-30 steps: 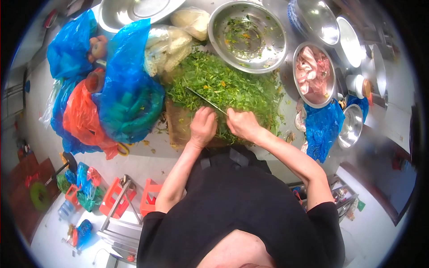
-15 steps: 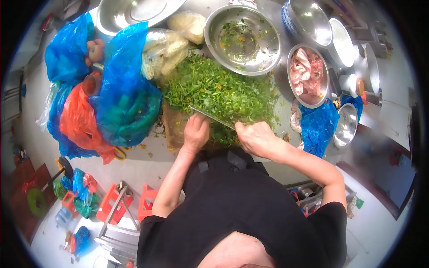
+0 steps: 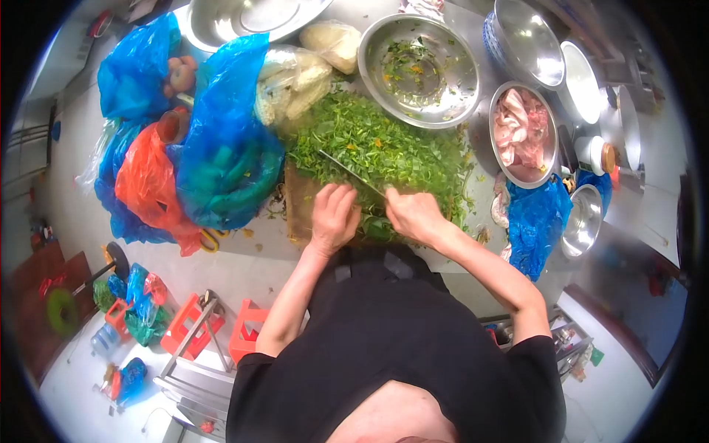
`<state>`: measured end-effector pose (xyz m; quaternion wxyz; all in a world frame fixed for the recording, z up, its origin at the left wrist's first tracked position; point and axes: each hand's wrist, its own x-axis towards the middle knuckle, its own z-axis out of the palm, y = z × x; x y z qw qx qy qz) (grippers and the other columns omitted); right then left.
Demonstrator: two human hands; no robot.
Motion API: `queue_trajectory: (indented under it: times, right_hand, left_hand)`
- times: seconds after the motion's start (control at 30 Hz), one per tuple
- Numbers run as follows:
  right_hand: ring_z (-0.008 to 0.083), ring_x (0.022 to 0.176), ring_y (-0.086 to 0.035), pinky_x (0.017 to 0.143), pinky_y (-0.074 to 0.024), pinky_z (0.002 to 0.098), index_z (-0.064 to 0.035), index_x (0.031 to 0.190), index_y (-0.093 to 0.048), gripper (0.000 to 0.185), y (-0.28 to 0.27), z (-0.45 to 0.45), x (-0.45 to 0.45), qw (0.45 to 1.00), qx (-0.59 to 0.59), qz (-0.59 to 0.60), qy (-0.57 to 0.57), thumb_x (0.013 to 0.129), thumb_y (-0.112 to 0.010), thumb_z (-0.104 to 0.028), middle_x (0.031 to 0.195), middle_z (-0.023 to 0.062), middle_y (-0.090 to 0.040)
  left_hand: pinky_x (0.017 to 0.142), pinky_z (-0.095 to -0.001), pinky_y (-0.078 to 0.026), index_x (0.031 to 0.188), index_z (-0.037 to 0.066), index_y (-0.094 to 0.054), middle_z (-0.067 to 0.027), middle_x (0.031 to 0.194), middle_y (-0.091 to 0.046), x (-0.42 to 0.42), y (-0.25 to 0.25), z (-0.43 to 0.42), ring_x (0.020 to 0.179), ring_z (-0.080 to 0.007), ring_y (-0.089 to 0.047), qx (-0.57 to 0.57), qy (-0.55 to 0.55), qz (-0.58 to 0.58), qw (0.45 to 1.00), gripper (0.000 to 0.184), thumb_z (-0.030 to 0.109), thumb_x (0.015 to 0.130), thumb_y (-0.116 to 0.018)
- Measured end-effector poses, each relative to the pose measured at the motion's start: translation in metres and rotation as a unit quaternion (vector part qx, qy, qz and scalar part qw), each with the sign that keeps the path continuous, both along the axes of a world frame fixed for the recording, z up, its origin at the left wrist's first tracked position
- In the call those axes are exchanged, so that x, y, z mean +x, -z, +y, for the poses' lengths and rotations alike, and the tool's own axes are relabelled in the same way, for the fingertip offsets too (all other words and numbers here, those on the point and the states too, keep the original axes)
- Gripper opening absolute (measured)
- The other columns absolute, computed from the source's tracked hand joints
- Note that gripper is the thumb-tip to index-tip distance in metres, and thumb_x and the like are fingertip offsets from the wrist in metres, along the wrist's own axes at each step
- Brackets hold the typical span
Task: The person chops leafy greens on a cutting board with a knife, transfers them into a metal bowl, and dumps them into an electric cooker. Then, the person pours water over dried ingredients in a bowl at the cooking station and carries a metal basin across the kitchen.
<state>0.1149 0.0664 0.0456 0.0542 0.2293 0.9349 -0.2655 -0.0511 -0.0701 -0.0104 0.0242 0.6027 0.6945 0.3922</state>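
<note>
My right hand [image 3: 415, 215] is closed round the handle end of a knife [image 3: 353, 173], its blade slanting up to the left over a heap of chopped leafy greens [image 3: 384, 140]. Just below the blade, my left hand [image 3: 334, 218] has its fingers curled at the near side of the greens; whatever they hold is hidden. The greens cover most of a wooden cutting board [image 3: 299, 207], whose bare left part shows beside my left hand. Behind the heap, a steel basin [image 3: 473, 88] has scraps of greens inside.
Blue plastic bags [image 3: 225, 133] and a red bag [image 3: 148, 177] crowd the left side. Yellow-handled scissors [image 3: 212, 240] lie near them. A bowl of raw meat [image 3: 522, 129] stands right, by a blue bag [image 3: 538, 225] and a small steel bowl [image 3: 582, 221]. Red stools [image 3: 192, 325] are below left.
The whole view has shifted a little, moving the scene to the right. My left hand has drawn back slightly from the blade, and the knife slants more steeply.
</note>
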Motion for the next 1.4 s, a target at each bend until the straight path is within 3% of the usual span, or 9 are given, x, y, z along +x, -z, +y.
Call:
queue_trajectory:
  times: [0.13, 0.23, 0.43, 0.63, 0.8, 0.97, 1.13, 1.3, 1.4]
  right_hand:
    - [0.0369, 0.051, -0.063, 0.046, -0.0484, 0.0484, 0.0000, 0.084, -0.049, 0.015, -0.062, 0.005, 0.026, 1.000, -0.022, -0.014, -0.014, 0.088, -0.059, -0.010, 0.053, 0.0169, -0.059]
    - [0.0355, 0.051, -0.064, 0.045, -0.0477, 0.0469, 0.0007, 0.083, -0.049, 0.014, -0.080, 0.002, 0.037, 0.998, -0.015, -0.056, -0.026, 0.087, -0.058, -0.008, 0.054, 0.0169, -0.058]
    - [0.0338, 0.050, -0.064, 0.044, -0.0480, 0.0443, 0.0013, 0.085, -0.051, 0.011, -0.052, -0.008, 0.029, 0.994, 0.000, -0.085, -0.072, 0.080, -0.059, -0.004, 0.053, 0.0156, -0.059]
    - [0.0325, 0.052, -0.066, 0.046, -0.0505, 0.0424, 0.0010, 0.087, -0.051, 0.013, -0.042, -0.006, 0.006, 0.991, 0.030, -0.086, -0.096, 0.078, -0.059, -0.003, 0.055, 0.0146, -0.060]
    - [0.0295, 0.055, -0.067, 0.047, -0.0516, 0.0407, -0.0029, 0.083, -0.050, 0.013, 0.047, -0.010, -0.001, 0.996, 0.053, 0.040, -0.067, 0.080, -0.062, -0.006, 0.057, 0.0118, -0.061]
    - [0.0309, 0.054, -0.065, 0.048, -0.0510, 0.0423, -0.0038, 0.083, -0.049, 0.014, 0.035, -0.008, 0.012, 0.997, 0.044, 0.060, -0.036, 0.084, -0.062, -0.009, 0.058, 0.0117, -0.060]
    - [0.0334, 0.057, -0.065, 0.050, -0.0511, 0.0437, -0.0028, 0.085, -0.049, 0.016, -0.025, -0.007, 0.021, 0.996, 0.029, 0.082, -0.020, 0.084, -0.063, -0.009, 0.061, 0.0138, -0.061]
    - [0.0338, 0.057, -0.066, 0.049, -0.0506, 0.0438, 0.0017, 0.084, -0.048, 0.017, -0.049, -0.001, 0.018, 0.989, 0.034, -0.027, -0.140, 0.077, -0.063, -0.005, 0.062, 0.0157, -0.063]
    - [0.0331, 0.055, -0.066, 0.047, -0.0503, 0.0439, 0.0021, 0.083, -0.049, 0.016, -0.041, -0.002, 0.014, 0.987, 0.017, -0.063, -0.148, 0.075, -0.062, -0.004, 0.059, 0.0146, -0.062]
  left_hand:
    - [0.096, -0.0477, -0.046, 0.119, 0.001, -0.056, -0.0222, 0.127, -0.055, -0.002, -0.001, -0.013, 0.115, -0.0418, -0.052, 0.011, -0.068, -0.053, 0.996, 0.046, 0.005, 0.076, -0.072]
    - [0.095, -0.0473, -0.046, 0.120, 0.000, -0.054, -0.0242, 0.126, -0.051, -0.001, 0.018, -0.015, 0.114, -0.0418, -0.052, 0.012, -0.093, -0.088, 0.992, 0.046, 0.002, 0.076, -0.071]
    - [0.090, -0.0463, -0.049, 0.101, 0.002, -0.063, -0.0158, 0.107, -0.061, 0.013, 0.026, 0.000, 0.103, -0.0388, -0.059, 0.009, -0.048, -0.043, 0.998, 0.028, -0.001, 0.074, -0.071]
    - [0.087, -0.0436, -0.051, 0.100, 0.001, -0.064, -0.0147, 0.107, -0.063, 0.012, 0.031, 0.005, 0.102, -0.0363, -0.061, 0.003, -0.059, -0.028, 0.998, 0.027, -0.002, 0.074, -0.069]
    - [0.086, -0.0425, -0.052, 0.100, 0.002, -0.064, -0.0148, 0.107, -0.063, 0.013, 0.035, 0.004, 0.101, -0.0356, -0.062, -0.011, -0.055, -0.041, 0.998, 0.026, -0.002, 0.074, -0.069]
    - [0.090, -0.0449, -0.050, 0.102, 0.003, -0.062, -0.0148, 0.109, -0.063, 0.012, 0.026, -0.002, 0.103, -0.0365, -0.060, -0.006, -0.036, -0.035, 0.999, 0.030, 0.004, 0.074, -0.073]
    - [0.099, -0.0514, -0.042, 0.112, 0.005, -0.058, -0.0164, 0.120, -0.058, 0.021, 0.004, -0.027, 0.114, -0.0389, -0.054, -0.004, -0.128, -0.063, 0.990, 0.045, 0.009, 0.072, -0.080]
    - [0.085, -0.0443, -0.048, 0.106, 0.002, -0.061, -0.0184, 0.111, -0.059, 0.024, 0.026, -0.019, 0.100, -0.0383, -0.057, 0.003, -0.112, -0.058, 0.992, 0.036, 0.006, 0.074, -0.077]
    - [0.078, -0.0429, -0.048, 0.104, 0.002, -0.062, -0.0166, 0.105, -0.059, 0.023, 0.032, -0.015, 0.093, -0.0373, -0.058, -0.006, -0.072, -0.024, 0.997, 0.032, 0.001, 0.074, -0.072]
